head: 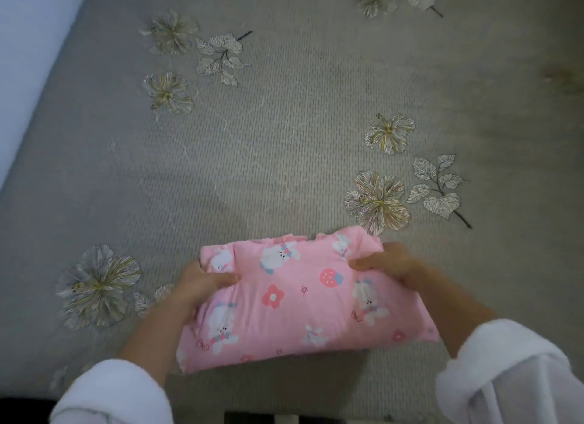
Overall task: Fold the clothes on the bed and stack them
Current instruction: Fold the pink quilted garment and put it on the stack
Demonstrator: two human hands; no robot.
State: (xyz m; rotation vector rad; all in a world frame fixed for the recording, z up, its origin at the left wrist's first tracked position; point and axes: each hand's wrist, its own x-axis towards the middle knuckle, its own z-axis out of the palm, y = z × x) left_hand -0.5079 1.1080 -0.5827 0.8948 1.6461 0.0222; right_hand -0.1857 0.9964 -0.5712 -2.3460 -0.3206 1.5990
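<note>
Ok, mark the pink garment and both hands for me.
pink garment (300, 310), head view, centre of its top panel.
left hand (202, 286), head view, middle of the hand.
right hand (392, 262), head view, middle of the hand.

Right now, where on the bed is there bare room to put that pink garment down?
Nearly all the bed beyond the garment is bare, from its left edge across to the right. Only the near edge is crowded: left hand and right hand grip the garment there.

The folded garment (300, 300) is pink with white rabbits, red flowers and strawberries, the bed cover (284, 123) is grey-beige with pale outlined flowers, the sleeves (518, 370) white.
</note>
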